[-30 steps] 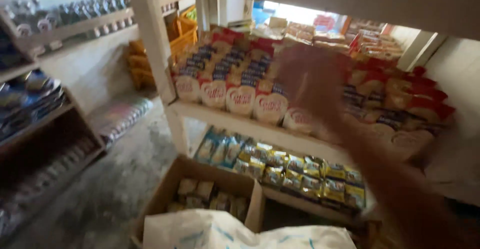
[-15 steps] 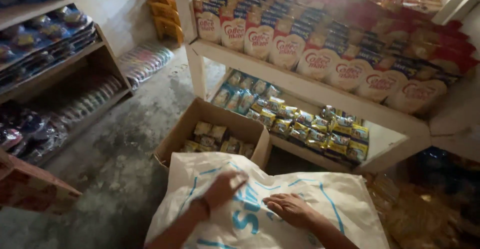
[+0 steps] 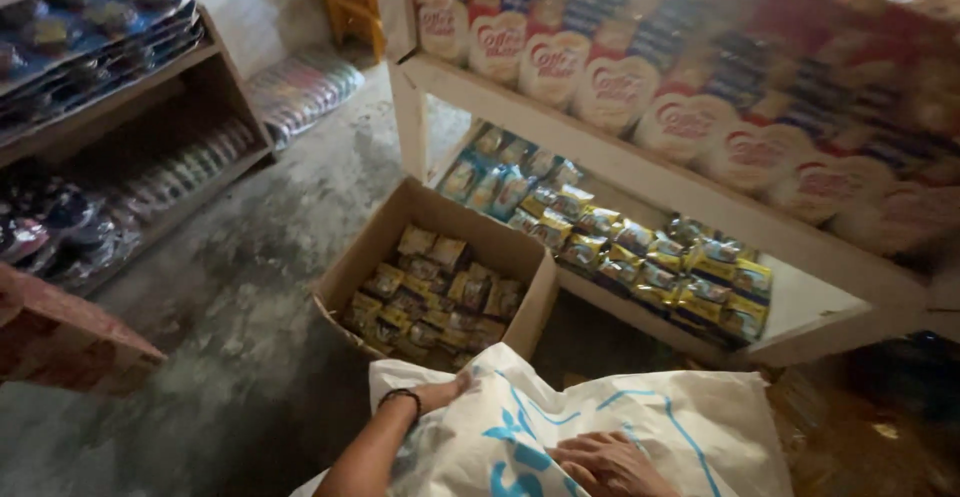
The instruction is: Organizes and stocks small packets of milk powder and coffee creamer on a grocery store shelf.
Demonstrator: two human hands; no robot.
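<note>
Now both hands on white sack (image 3: 640, 427), left hand (image 3: 445, 394) gripping its edge, right hand (image 3: 605, 462) spread flat on top; sack just behind open packet-filled box (image 3: 440, 282), not yet opened.

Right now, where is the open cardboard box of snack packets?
In the head view, the cardboard box sits on the concrete floor at centre, just beyond the white sack that both hands rest on, against the white shelf's lower tier.
</note>
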